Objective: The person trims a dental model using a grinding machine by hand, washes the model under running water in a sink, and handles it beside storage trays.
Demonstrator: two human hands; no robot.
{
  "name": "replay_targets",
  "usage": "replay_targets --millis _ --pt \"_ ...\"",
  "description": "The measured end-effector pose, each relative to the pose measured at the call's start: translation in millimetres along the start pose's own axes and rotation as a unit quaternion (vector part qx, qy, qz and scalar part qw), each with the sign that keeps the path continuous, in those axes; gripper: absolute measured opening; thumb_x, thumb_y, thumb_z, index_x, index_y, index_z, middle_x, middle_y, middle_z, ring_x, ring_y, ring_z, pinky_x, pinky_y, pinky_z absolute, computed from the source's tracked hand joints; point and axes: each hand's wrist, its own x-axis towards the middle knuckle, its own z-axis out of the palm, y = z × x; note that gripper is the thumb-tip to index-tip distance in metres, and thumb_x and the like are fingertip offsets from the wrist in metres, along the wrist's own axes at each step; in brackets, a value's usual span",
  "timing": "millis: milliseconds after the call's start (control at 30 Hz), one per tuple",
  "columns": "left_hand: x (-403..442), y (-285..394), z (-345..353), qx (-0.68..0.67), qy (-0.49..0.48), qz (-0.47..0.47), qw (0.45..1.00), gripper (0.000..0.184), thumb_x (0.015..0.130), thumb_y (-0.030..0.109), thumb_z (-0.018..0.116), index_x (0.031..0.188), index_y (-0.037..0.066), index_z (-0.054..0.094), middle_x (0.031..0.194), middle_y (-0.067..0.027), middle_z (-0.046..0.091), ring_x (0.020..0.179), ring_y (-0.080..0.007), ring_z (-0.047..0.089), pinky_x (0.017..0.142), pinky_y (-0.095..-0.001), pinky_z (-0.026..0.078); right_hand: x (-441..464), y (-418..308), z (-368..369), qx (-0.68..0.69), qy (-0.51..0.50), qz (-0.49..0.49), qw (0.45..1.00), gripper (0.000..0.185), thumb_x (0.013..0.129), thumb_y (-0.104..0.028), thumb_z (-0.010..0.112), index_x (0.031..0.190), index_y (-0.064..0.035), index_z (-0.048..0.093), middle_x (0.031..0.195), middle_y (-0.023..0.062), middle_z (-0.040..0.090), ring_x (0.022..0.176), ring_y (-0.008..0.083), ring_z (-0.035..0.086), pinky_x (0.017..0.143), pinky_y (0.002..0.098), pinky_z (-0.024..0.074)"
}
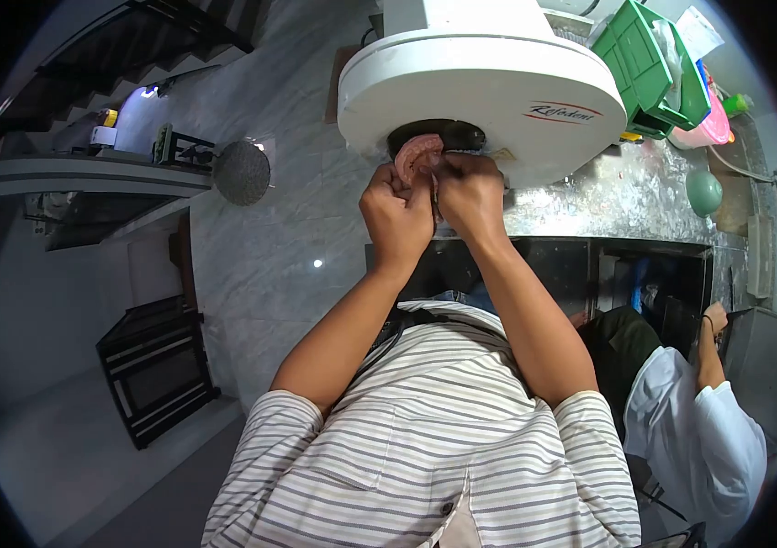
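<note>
A pink, curved denture base (417,153) is held up at the dark opening (463,135) in the front of a white rounded machine (461,87) lettered "Refodent". My left hand (396,217) is closed on its left and lower side, thumb pressed against it. On the other side my right hand (470,194) pinches its right edge with bent fingers. Both hands nearly meet below the opening. My fingers hide the lower part of the denture base, and whether it touches anything inside the machine I cannot tell.
The machine stands over a wet, stained metal counter (571,205). At the right are a green bin (649,68), a pink container (715,123) and a pale green round object (703,194). Another person in a white shirt (694,429) is low on the right. A round stool (242,173) stands left.
</note>
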Motion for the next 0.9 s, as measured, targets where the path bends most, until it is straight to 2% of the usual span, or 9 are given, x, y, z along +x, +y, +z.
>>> replay_targets --millis 33,67,100,167,400,467,700,800,900 --pt "2 -5 2 0.015 0.014 0.026 0.999 0.023 0.088 0.012 0.069 0.075 -0.004 0.059 0.059 -0.0082 0.060 0.052 -0.0126 0.053 0.050 -0.0317 0.042 0 4 3 0.002 0.000 0.002 1.000 0.019 0.086 -0.011 0.068 0.072 0.0019 0.068 0.059 0.0197 0.061 0.049 0.0316 0.059 0.052 0.0396 0.0464" --pt "4 -8 3 0.030 0.028 0.052 0.998 0.021 0.086 0.011 0.068 0.074 -0.004 0.059 0.058 -0.0128 0.060 0.050 -0.0185 0.057 0.051 -0.0354 0.045 1 9 6 -0.017 0.026 -0.050 0.998 0.019 0.084 -0.010 0.068 0.069 0.0025 0.066 0.058 0.0209 0.059 0.049 0.0348 0.057 0.050 0.0405 0.0456" --pt "4 -5 3 0.032 0.027 0.051 0.998 0.021 0.086 0.011 0.068 0.074 -0.004 0.059 0.058 -0.0128 0.060 0.050 -0.0185 0.057 0.051 -0.0354 0.045 1 9 7 -0.035 0.052 -0.100 0.993 0.020 0.082 -0.008 0.069 0.066 0.0030 0.063 0.058 0.0221 0.058 0.048 0.0379 0.055 0.048 0.0414 0.0447" --pt "3 1 2 0.050 0.022 0.043 0.998 0.021 0.087 0.010 0.067 0.075 -0.004 0.059 0.058 -0.0143 0.060 0.050 -0.0208 0.058 0.052 -0.0362 0.045 -1 8 9 -0.035 0.058 -0.085 0.994 0.021 0.081 -0.008 0.069 0.064 0.0033 0.062 0.058 0.0223 0.057 0.048 0.0390 0.055 0.048 0.0420 0.0444" --pt "2 3 2 0.056 0.019 0.032 0.998 0.020 0.087 0.011 0.068 0.077 -0.005 0.060 0.059 -0.0137 0.060 0.051 -0.0185 0.056 0.051 -0.0355 0.044 -1 7 11 -0.034 0.065 -0.075 0.994 0.022 0.079 -0.008 0.070 0.063 0.0034 0.060 0.057 0.0224 0.056 0.050 0.0413 0.054 0.048 0.0433 0.0433" --pt "2 6 3 0.033 0.021 0.004 0.999 0.023 0.088 0.012 0.072 0.077 -0.006 0.062 0.063 -0.0071 0.061 0.057 -0.0103 0.052 0.054 -0.0305 0.043 -1 7 11 -0.043 0.068 -0.084 0.993 0.022 0.079 -0.008 0.070 0.063 0.0033 0.060 0.058 0.0225 0.056 0.050 0.0412 0.054 0.048 0.0434 0.0435" --pt "0 7 1 0.023 0.017 -0.009 1.000 0.021 0.088 0.010 0.071 0.079 -0.006 0.063 0.063 -0.0058 0.061 0.058 -0.0092 0.052 0.054 -0.0293 0.043 1 6 10 -0.050 0.062 -0.085 0.993 0.021 0.078 -0.009 0.072 0.064 0.0030 0.063 0.061 0.0236 0.058 0.054 0.0426 0.057 0.051 0.0441 0.0458" --pt "1 4 1 0.021 0.018 0.013 1.000 0.021 0.090 0.012 0.068 0.080 -0.005 0.062 0.061 -0.0113 0.061 0.052 -0.0151 0.055 0.051 -0.0337 0.043 2 5 11 -0.055 0.061 -0.058 0.995 0.020 0.078 -0.010 0.072 0.065 0.0028 0.064 0.062 0.0237 0.059 0.056 0.0432 0.059 0.052 0.0447 0.0468" --pt "0 8 -1 0.022 0.010 -0.010 1.000 0.020 0.089 0.010 0.070 0.080 -0.007 0.063 0.066 -0.0064 0.061 0.060 -0.0089 0.052 0.056 -0.0283 0.044 1 1 9 -0.053 0.055 -0.050 0.996 0.020 0.078 -0.010 0.072 0.065 0.0027 0.064 0.062 0.0234 0.060 0.057 0.0433 0.060 0.052 0.0452 0.0474"
